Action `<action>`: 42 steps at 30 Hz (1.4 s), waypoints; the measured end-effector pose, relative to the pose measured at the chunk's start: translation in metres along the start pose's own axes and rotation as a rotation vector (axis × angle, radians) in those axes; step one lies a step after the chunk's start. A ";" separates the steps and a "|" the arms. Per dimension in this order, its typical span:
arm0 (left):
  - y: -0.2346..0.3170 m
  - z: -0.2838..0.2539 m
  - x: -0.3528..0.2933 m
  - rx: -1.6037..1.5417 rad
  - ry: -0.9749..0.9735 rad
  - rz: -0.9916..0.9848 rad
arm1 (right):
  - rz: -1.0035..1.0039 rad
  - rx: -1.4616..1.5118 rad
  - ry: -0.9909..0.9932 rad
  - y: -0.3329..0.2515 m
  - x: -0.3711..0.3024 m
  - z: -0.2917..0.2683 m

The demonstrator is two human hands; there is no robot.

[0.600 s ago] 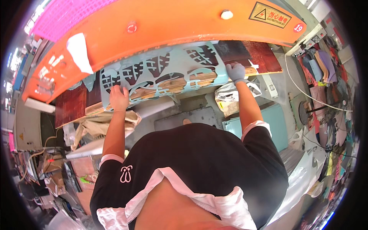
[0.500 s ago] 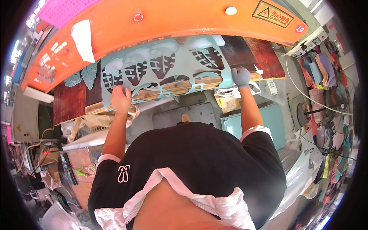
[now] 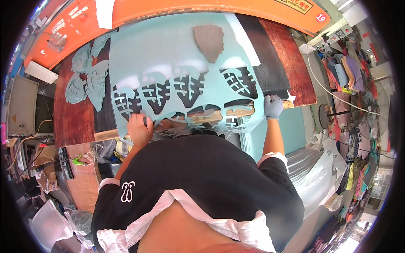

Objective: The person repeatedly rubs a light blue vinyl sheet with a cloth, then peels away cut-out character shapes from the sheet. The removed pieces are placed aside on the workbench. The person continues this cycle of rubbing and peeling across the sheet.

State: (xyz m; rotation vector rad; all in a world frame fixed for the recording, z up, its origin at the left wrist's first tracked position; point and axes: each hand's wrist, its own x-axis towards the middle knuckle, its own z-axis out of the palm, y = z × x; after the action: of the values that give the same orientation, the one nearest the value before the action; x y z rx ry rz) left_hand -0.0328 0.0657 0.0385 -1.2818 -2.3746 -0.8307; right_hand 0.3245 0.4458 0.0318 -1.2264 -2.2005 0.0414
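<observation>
A pale teal sheet (image 3: pixel 168 42) lies across the bench, with rows of shoe-upper-shaped holes through its near part. My bare left hand (image 3: pixel 140 128) has its fingers curled over the near left edge of this sheet. At the near right corner, my right hand (image 3: pixel 273 106), in a grey glove, grips the sheet's edge. The near strip sags over the bench's front edge against my shirt. A grey-brown pointed piece (image 3: pixel 209 42) rests on the uncut far part. Several teal cut pieces (image 3: pixel 86 78) lie in a loose pile to the left.
An orange machine beam (image 3: pixel 168 9) spans the far side. Beneath the sheet are a dark board (image 3: pixel 263 55) and a reddish-brown bench top (image 3: pixel 291 63). More teal sheets (image 3: pixel 291 130) are stacked low at the right. Hanging coloured material (image 3: pixel 352 76) and a white cable (image 3: pixel 322 80) are farther right.
Both hands have come closer to my body, drawing the sheet with them. More of its uncut far part, the grey-brown piece and the left pile now show. The orange beam sits higher in view.
</observation>
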 end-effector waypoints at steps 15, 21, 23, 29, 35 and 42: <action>-0.024 -0.013 0.093 -0.054 -0.688 -0.237 | -0.005 0.297 -0.092 -0.095 0.115 0.055; 0.002 0.071 0.207 -0.172 -0.204 0.140 | -0.186 0.197 -0.366 -0.212 0.188 0.097; 0.020 0.105 0.231 -0.122 -0.215 0.160 | -0.110 0.031 -0.518 -0.248 0.198 0.108; 0.053 0.144 0.240 0.129 -0.608 0.112 | 0.107 -0.151 -0.642 -0.290 0.215 0.110; 0.056 0.133 0.232 0.121 -0.623 0.145 | 0.129 -0.089 -0.661 -0.289 0.209 0.096; 0.066 0.127 0.207 0.078 -0.606 0.166 | 0.109 0.202 -0.438 -0.253 0.184 0.096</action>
State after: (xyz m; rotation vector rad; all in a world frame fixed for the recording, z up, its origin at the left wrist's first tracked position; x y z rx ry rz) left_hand -0.0916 0.3078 0.0699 -1.8712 -2.6424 -0.3192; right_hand 0.0115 0.4701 0.1235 -1.3133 -2.4143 0.6138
